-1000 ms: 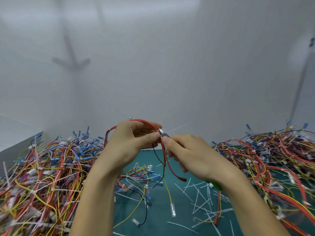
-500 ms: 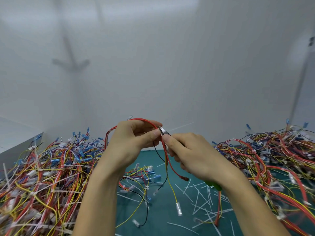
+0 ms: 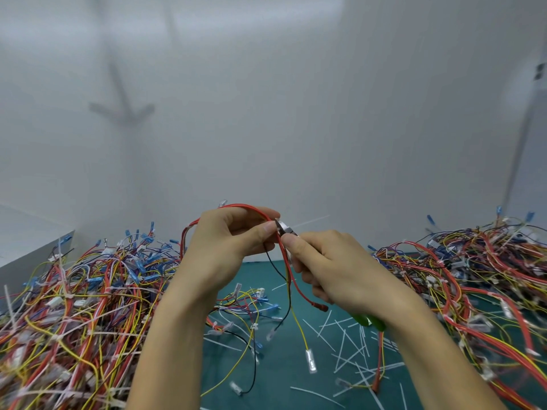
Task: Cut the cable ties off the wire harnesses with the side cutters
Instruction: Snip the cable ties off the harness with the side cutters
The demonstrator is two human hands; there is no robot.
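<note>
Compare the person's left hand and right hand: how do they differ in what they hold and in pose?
The left hand pinches a red, black and yellow wire harness between thumb and forefinger; the right hand grips steel side cutters with green handles. The left hand's fingers curl over the red loop; the right hand stretches one finger toward the cutter head. Both meet above the teal mat, with the cutter tip at the harness.

hands 2: left hand (image 3: 219, 250), right hand (image 3: 334, 267) | green-handled steel side cutters (image 3: 285, 228) 1 | red-yellow-black wire harness (image 3: 291, 279) above teal table (image 3: 281, 368) 1 | tangled multicoloured harness heaps 2: left heap (image 3: 74, 306), right heap (image 3: 479, 276), flanking table's middle | cut white plastic cable ties (image 3: 344, 347) on table: too many to count
</note>
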